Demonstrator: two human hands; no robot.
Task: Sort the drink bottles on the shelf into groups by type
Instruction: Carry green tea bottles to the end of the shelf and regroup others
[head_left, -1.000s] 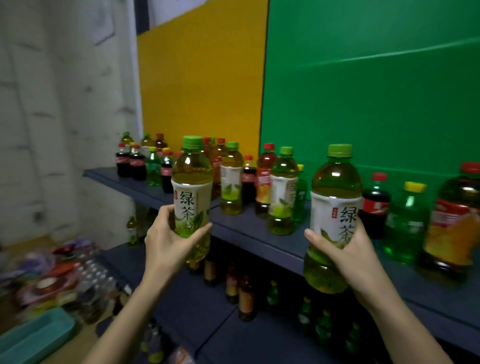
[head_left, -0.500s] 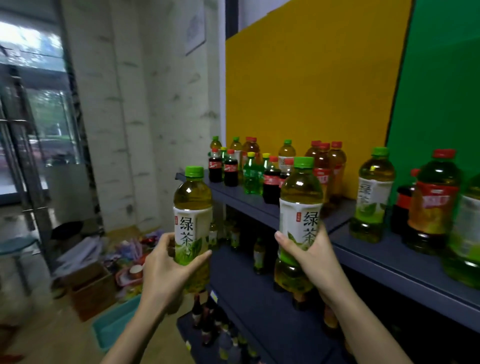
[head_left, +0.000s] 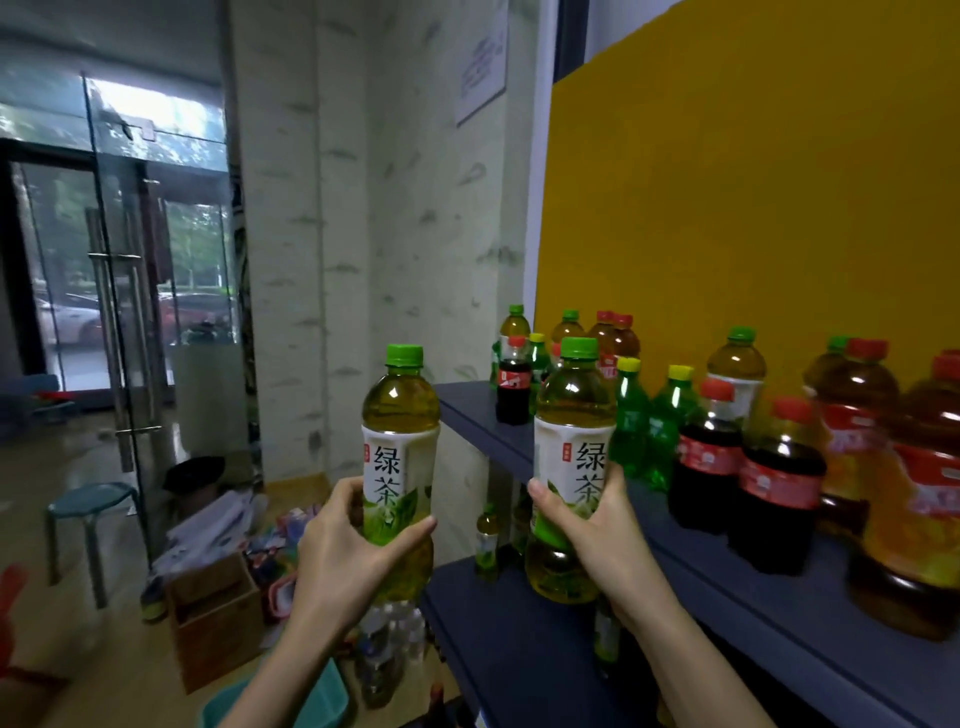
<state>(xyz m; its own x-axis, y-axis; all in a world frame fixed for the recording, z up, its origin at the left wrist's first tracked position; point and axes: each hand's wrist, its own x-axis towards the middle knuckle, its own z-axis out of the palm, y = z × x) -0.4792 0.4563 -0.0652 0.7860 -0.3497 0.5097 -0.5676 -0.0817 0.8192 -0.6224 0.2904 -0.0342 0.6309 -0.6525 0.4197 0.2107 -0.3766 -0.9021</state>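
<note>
Our left hand (head_left: 343, 566) gripped the left tea bottle (head_left: 400, 431), our right hand (head_left: 597, 535) the right tea bottle (head_left: 571, 415), and we feared knocking the cola bottle (head_left: 513, 387) off the left end of the shelf (head_left: 467, 410).

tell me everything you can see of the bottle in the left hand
The green tea bottle looks like clear plastic with a bright green screw cap, and yellow-green liquid fills it almost to the neck. Its white label carries large dark Chinese characters, a small red mark and a picture of green leaves. It is upright in the air, just left of the end of the dark blue shelf and not resting on it. The left hand has it in a firm grip, fingers and thumb curled round the lower label. Nothing else touches it.
</note>
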